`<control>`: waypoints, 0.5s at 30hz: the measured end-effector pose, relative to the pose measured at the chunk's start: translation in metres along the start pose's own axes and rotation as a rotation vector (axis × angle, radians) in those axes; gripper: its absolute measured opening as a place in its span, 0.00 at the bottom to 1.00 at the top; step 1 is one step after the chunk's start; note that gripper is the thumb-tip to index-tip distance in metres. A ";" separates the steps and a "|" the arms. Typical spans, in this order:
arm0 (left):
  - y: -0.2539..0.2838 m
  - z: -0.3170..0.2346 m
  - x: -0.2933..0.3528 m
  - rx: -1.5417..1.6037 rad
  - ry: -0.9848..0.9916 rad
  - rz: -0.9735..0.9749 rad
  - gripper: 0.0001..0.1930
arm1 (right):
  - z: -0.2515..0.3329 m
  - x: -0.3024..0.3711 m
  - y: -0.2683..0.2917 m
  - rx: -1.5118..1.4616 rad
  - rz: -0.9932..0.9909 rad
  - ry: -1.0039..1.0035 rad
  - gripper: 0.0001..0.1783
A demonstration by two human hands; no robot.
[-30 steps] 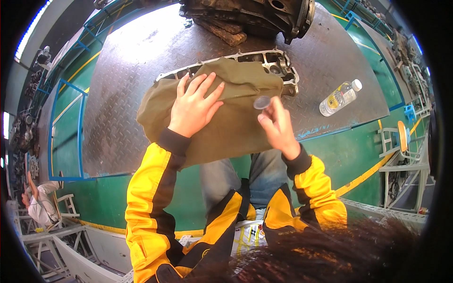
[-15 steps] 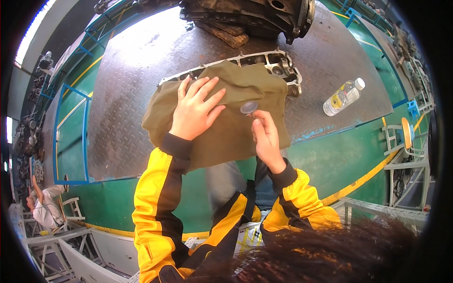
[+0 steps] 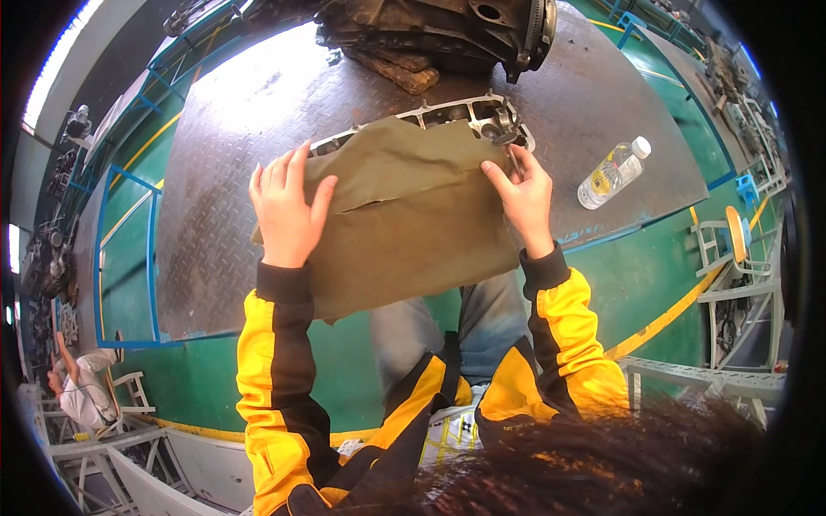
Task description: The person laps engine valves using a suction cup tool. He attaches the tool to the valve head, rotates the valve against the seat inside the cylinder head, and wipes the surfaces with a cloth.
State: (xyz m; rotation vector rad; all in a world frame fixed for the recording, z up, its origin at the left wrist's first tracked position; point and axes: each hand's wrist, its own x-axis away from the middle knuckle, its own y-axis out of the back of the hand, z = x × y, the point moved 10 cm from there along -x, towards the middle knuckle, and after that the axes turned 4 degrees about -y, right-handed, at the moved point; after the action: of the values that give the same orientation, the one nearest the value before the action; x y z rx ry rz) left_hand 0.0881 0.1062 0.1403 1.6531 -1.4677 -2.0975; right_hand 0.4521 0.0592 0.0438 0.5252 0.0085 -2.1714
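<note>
An olive-green cloth (image 3: 404, 232) drapes over most of a metal cylinder head (image 3: 447, 113), whose far edge and right end stay uncovered. My left hand (image 3: 288, 206) lies on the cloth's left side, fingers stretched out and thumb spread away. At the cloth's upper right corner, my right hand (image 3: 527, 193) is closed on an engine valve (image 3: 506, 138); its dark round head shows beyond my fingertips, next to the right end of the cylinder head. Most of the valve's stem is hidden by my fingers.
A large dark engine block (image 3: 422, 30) rests on wooden blocks (image 3: 396, 70) at the back of the steel tabletop (image 3: 206, 215). A clear bottle (image 3: 611, 176) with a white cap stands to the right. Another person (image 3: 82, 387) sits at far left; a chair (image 3: 731, 241) stands at right.
My right hand has carried the valve up and right to the cloth's corner. My left hand has slid left across the cloth, which now lies slightly shifted.
</note>
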 end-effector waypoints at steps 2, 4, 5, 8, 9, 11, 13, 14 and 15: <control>-0.003 0.011 0.003 0.027 0.032 0.013 0.23 | 0.005 0.001 -0.001 0.041 0.013 -0.012 0.28; -0.007 0.013 0.002 0.105 0.022 0.057 0.13 | 0.009 -0.001 -0.003 0.078 0.021 -0.018 0.26; -0.008 0.014 0.001 0.103 0.021 0.057 0.13 | 0.003 -0.003 -0.005 0.042 0.030 -0.033 0.24; 0.000 0.020 -0.005 0.164 0.016 -0.030 0.07 | 0.002 -0.008 -0.008 -0.028 0.021 -0.029 0.21; 0.001 0.022 -0.007 0.147 0.022 -0.019 0.07 | 0.006 -0.007 -0.007 -0.062 0.005 -0.013 0.21; 0.001 0.028 -0.012 0.132 0.028 -0.006 0.07 | 0.010 -0.009 -0.007 -0.033 0.031 -0.039 0.20; 0.004 0.030 -0.016 0.124 -0.003 -0.034 0.07 | 0.013 -0.010 -0.012 -0.008 0.062 -0.060 0.20; 0.004 0.033 -0.016 0.102 0.000 -0.015 0.07 | 0.015 -0.009 -0.014 0.006 0.063 -0.053 0.20; 0.005 0.033 -0.015 0.103 -0.001 -0.014 0.07 | 0.016 -0.009 -0.014 0.021 0.063 -0.048 0.20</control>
State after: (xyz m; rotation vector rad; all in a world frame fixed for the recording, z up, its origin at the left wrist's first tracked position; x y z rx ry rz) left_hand 0.0659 0.1331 0.1528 1.7021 -1.5946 -2.0623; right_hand 0.4401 0.0715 0.0590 0.4791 -0.0559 -2.1242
